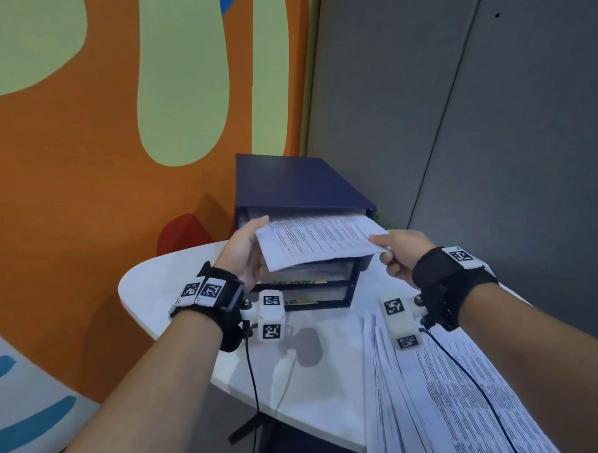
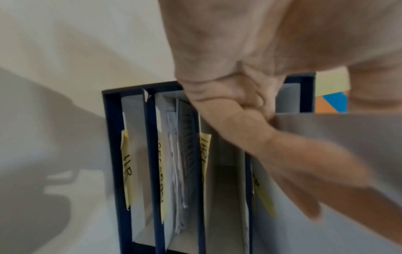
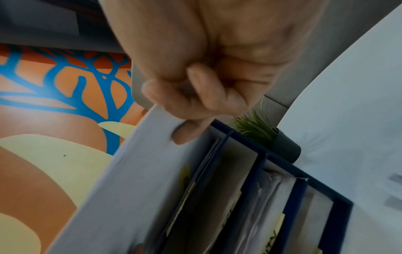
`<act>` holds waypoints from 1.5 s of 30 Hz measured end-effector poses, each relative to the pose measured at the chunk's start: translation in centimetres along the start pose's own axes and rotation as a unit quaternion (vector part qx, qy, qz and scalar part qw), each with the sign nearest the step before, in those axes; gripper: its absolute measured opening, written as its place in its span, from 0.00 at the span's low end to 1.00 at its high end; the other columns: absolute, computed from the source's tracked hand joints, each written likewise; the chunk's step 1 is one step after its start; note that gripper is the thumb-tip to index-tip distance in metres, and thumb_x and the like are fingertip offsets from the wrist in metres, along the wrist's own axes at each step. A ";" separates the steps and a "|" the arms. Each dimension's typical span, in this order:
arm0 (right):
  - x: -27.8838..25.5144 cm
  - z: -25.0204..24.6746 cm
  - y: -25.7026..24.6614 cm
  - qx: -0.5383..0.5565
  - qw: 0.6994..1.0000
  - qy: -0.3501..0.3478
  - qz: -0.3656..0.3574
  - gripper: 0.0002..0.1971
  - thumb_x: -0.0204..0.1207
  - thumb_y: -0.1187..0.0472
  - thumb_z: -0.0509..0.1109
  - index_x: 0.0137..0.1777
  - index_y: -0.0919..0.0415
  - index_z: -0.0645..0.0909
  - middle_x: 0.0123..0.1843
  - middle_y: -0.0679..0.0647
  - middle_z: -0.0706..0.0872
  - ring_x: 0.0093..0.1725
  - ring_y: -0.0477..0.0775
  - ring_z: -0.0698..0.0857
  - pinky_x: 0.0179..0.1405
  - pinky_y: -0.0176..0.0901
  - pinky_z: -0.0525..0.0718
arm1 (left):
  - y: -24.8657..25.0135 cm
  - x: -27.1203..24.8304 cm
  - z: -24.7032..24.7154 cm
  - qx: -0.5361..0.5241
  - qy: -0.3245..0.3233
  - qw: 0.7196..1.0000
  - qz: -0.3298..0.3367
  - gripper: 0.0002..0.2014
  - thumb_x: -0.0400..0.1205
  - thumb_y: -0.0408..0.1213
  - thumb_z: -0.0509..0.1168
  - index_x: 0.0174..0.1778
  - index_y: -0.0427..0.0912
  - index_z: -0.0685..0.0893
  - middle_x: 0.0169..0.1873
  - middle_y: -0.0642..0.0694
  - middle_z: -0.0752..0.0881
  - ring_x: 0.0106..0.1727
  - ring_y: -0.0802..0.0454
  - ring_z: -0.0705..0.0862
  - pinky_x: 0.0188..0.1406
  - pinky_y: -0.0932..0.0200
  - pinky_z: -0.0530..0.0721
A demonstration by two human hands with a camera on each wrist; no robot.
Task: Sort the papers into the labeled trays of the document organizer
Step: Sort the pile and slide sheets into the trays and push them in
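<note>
Holding a printed sheet [image 1: 319,242] by both side edges, the person has its far end inside the top tray of the dark blue organizer [image 1: 301,185], while its near part sticks out toward the camera and sags a little. The left hand [image 1: 247,249] grips the sheet's left edge, thumb on top and fingers underneath. The right hand [image 1: 401,253] pinches the right edge between thumb and curled fingers, seen close in the right wrist view [image 3: 195,96]. The organizer stands at the far side of the white table [image 1: 158,288], against an orange and green wall. Its lower trays carry yellow sticky labels [image 2: 127,169] with handwriting; the lowest one looks like "HR", the others are too blurred to read. One middle tray already holds papers [image 2: 179,163]. A fanned stack of printed pages [image 1: 454,404] lies on the near right of the table, under the right forearm.
</note>
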State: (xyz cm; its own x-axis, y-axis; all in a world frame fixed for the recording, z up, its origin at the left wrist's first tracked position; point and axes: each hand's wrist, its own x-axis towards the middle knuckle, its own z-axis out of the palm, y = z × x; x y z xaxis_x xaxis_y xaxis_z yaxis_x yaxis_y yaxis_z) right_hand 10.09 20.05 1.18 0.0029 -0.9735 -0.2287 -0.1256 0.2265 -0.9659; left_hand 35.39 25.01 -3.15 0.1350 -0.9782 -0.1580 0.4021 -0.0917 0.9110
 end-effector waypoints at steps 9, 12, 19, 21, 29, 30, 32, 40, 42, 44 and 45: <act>1.5 2.6 -0.2 0.057 0.997 0.052 0.023 0.06 0.77 0.67 0.69 0.51 0.68 0.80 0.36 0.61 0.88 0.16 0.45 0.81 0.13 0.30 0.76 | -0.4 0.1 -0.2 0.067 0.019 0.997 -0.027 0.10 0.81 0.39 0.70 0.53 0.39 0.83 0.39 0.48 0.93 0.18 0.63 0.79 0.17 0.72 0.80; 2.3 2.6 -0.4 0.058 0.996 0.059 0.017 0.03 0.77 0.68 0.69 0.47 0.69 0.80 0.37 0.61 0.90 0.14 0.43 0.80 0.14 0.30 0.78 | 0.0 0.6 0.3 0.026 0.043 0.998 -0.024 0.07 0.80 0.39 0.72 0.47 0.40 0.85 0.35 0.47 0.90 0.21 0.62 0.82 0.19 0.72 0.82; 3.8 4.4 -1.4 0.168 0.986 0.018 -0.006 0.13 0.80 0.71 0.67 0.62 0.74 0.77 0.47 0.65 0.91 0.33 0.47 0.91 0.26 0.35 0.87 | 1.6 0.7 -0.4 -0.232 -0.012 0.972 0.044 0.16 0.83 0.35 0.66 0.65 0.34 0.76 0.58 0.29 0.87 0.57 0.37 0.89 0.55 0.52 0.88; 4.3 5.5 -1.6 0.189 0.982 -0.005 -0.021 0.19 0.80 0.74 0.64 0.71 0.74 0.71 0.64 0.67 0.83 0.43 0.50 0.90 0.33 0.35 0.87 | 1.8 0.4 -0.3 -0.253 -0.038 0.966 0.043 0.12 0.83 0.34 0.64 0.60 0.33 0.75 0.59 0.26 0.84 0.62 0.31 0.86 0.64 0.48 0.84; 5.1 7.7 -1.5 0.197 0.979 -0.052 -0.008 0.22 0.86 0.70 0.46 0.78 0.80 0.58 0.79 0.73 0.66 0.79 0.66 0.66 0.74 0.50 0.71 | 1.4 1.5 -0.3 -0.220 -0.054 0.972 0.066 0.35 0.77 0.37 0.66 0.81 0.35 0.63 0.75 0.33 0.73 0.74 0.34 0.75 0.74 0.41 0.74; 5.4 7.9 -1.6 0.217 0.974 -0.064 0.011 0.22 0.86 0.70 0.48 0.77 0.78 0.60 0.77 0.71 0.69 0.76 0.64 0.72 0.69 0.46 0.78 | 1.3 1.6 -0.3 -0.215 -0.052 0.973 0.066 0.33 0.78 0.37 0.65 0.80 0.35 0.66 0.74 0.34 0.75 0.73 0.35 0.76 0.75 0.41 0.73; 5.6 8.5 -1.7 0.163 0.987 -0.019 0.002 0.21 0.81 0.72 0.58 0.74 0.74 0.68 0.69 0.69 0.79 0.58 0.60 0.87 0.42 0.40 0.88 | 1.2 1.8 -0.5 -0.211 -0.049 0.974 0.066 0.31 0.78 0.37 0.64 0.79 0.35 0.69 0.73 0.35 0.78 0.72 0.37 0.78 0.74 0.41 0.73; 4.9 8.3 -2.7 0.042 0.999 -0.011 0.010 0.12 0.77 0.73 0.62 0.59 0.69 0.77 0.42 0.60 0.87 0.32 0.49 0.91 0.26 0.37 0.86 | 2.0 2.5 0.7 -0.208 -0.066 0.972 0.091 0.29 0.79 0.41 0.65 0.77 0.39 0.70 0.73 0.39 0.77 0.70 0.39 0.80 0.75 0.40 0.72; 4.2 8.4 -3.2 0.061 0.998 -0.028 0.021 0.07 0.77 0.75 0.60 0.51 0.68 0.76 0.38 0.62 0.85 0.42 0.56 0.92 0.39 0.41 0.88 | 1.9 2.8 0.9 -0.184 -0.057 0.977 0.093 0.30 0.78 0.43 0.68 0.77 0.42 0.71 0.74 0.42 0.76 0.70 0.39 0.81 0.74 0.40 0.73; 3.8 9.1 -3.6 0.084 0.995 -0.045 0.022 0.06 0.77 0.76 0.59 0.46 0.69 0.76 0.39 0.64 0.85 0.48 0.60 0.92 0.51 0.46 0.88 | 1.8 3.0 0.9 -0.172 -0.040 0.980 0.096 0.30 0.77 0.41 0.70 0.75 0.42 0.72 0.76 0.43 0.73 0.70 0.39 0.80 0.73 0.39 0.75; 3.8 9.5 -3.5 0.097 0.994 -0.052 0.022 0.07 0.77 0.77 0.57 0.44 0.69 0.75 0.42 0.65 0.85 0.49 0.61 0.92 0.52 0.47 0.88 | 1.9 3.1 1.0 -0.168 -0.033 0.980 0.099 0.27 0.78 0.39 0.69 0.73 0.41 0.74 0.76 0.43 0.73 0.70 0.39 0.80 0.73 0.39 0.75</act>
State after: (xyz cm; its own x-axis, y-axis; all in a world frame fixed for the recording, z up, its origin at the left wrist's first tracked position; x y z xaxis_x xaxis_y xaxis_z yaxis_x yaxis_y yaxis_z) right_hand 19.93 15.82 2.54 0.1046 -0.9563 -0.2730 0.0648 0.2804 -0.9577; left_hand 35.68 21.61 -1.54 0.1868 -0.9814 0.0443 0.6515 0.1576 0.7421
